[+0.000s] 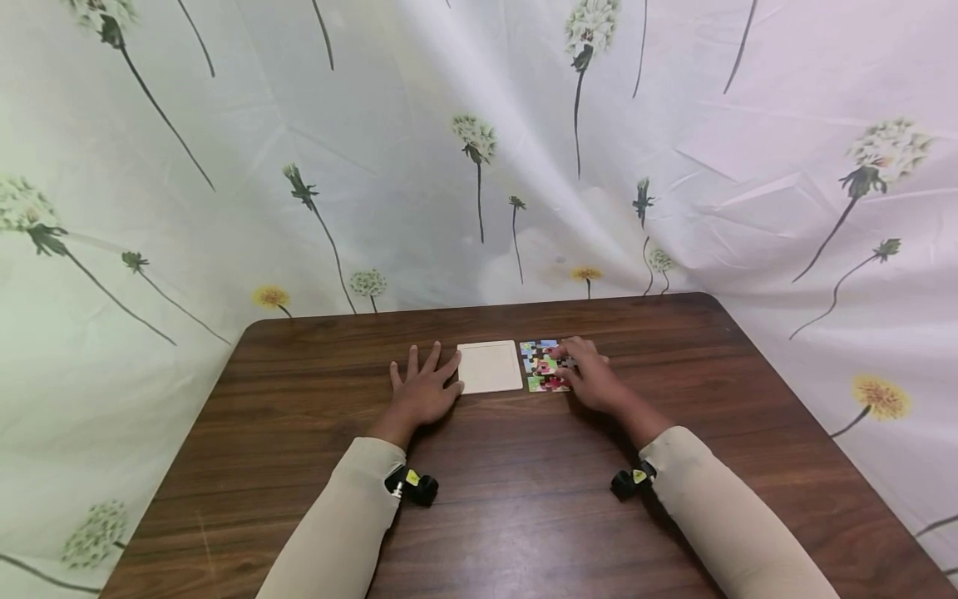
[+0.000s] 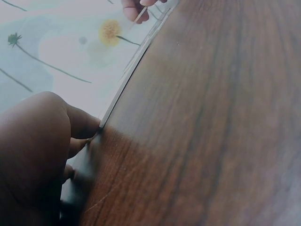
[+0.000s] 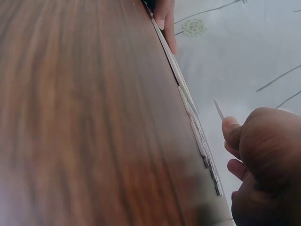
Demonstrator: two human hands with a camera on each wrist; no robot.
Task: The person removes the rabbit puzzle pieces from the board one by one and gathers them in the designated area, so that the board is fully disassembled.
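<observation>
My left hand point(image 1: 425, 393) lies with fingers spread on the table, its thumb and forefinger against the left edge of a pale square puzzle tray point(image 1: 489, 367). Just right of the tray is a patch of colourful jigsaw pieces point(image 1: 535, 378). Over these, my right hand point(image 1: 593, 376) pinches a thin puzzle piece point(image 3: 218, 109) between thumb and finger, held above the table. The left wrist view also shows the pinched piece point(image 2: 140, 14) edge-on. The picture on its face cannot be made out.
A dark wood-grain table point(image 1: 516, 491) with rounded far corners carries everything. Behind it hangs a pale cloth point(image 1: 419, 208) printed with dandelions. Each wrist wears a small black camera, one on the left point(image 1: 423, 489) and one on the right point(image 1: 625, 484).
</observation>
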